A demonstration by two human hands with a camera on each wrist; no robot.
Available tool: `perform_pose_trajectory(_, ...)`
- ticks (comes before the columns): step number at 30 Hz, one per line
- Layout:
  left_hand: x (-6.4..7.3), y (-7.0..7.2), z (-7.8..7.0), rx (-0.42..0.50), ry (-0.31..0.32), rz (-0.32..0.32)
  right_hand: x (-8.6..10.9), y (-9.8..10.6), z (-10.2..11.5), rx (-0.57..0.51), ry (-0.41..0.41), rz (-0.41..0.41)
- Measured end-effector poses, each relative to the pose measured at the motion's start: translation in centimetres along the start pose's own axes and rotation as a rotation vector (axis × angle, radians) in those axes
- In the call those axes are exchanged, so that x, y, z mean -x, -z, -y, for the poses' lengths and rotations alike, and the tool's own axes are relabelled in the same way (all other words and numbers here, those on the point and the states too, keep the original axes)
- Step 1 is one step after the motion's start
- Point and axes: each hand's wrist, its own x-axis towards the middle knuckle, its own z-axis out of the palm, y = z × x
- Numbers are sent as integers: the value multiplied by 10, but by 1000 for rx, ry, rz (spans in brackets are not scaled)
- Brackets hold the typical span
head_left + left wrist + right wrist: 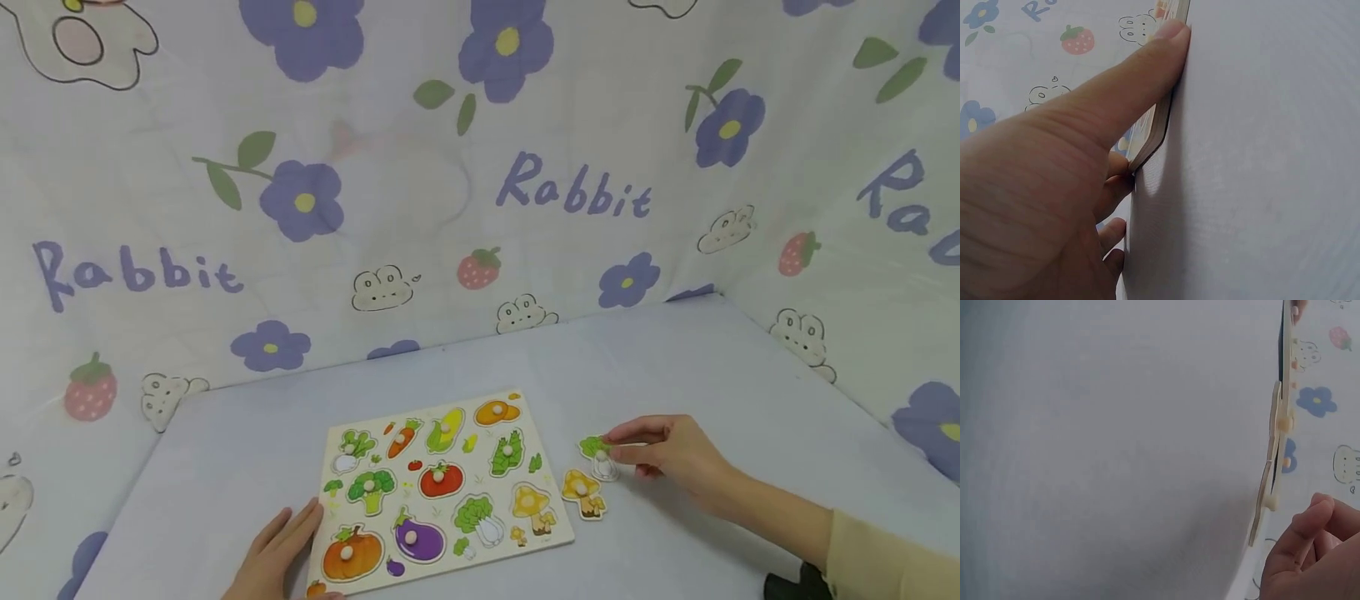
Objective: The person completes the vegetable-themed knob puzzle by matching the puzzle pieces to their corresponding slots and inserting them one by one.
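A wooden vegetable puzzle board point(420, 575) lies flat on the table. Knobbed pieces such as the tomato point(450, 483), eggplant point(429, 540) and pumpkin point(366, 557) sit in it. Its cabbage point(489, 532) and mushroom point(531, 500) pictures show no knobs. Straight fingers of my left hand point(273, 554) touch the board's left edge; in the left wrist view the thumb point(1129, 84) lies along another edge. Right of the board lie a loose cabbage piece point(604, 468) and mushroom piece point(579, 485). My right hand point(678, 454) hovers at the cabbage piece, fingertips apart from its knob point(1270, 501).
A white cloth covers the table point(637, 358). Behind and to the right hangs a curtain point(420, 183) printed with flowers, strawberries and rabbits. A dark object point(795, 583) sits by the right sleeve point(885, 554) at the front edge of the view.
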Motion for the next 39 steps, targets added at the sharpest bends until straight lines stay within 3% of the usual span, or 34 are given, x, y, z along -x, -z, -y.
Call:
perform_pose_trajectory(8, -2, 3, 1, 37, 12, 13, -10, 3, 0, -70, -118, -1)
perform_pose_trajectory(15, -1, 2, 1, 11, 10, 3, -18, -6, -4, -147, -162, 3)
perform_pose_trajectory(22, -1, 2, -1, -5, 39, 14, -22, -9, -6, -99, -158, 2)
perform_pose_trajectory(39, 0, 1, -2, -20, -1, -17, -20, -15, -4, 22, -66, 5)
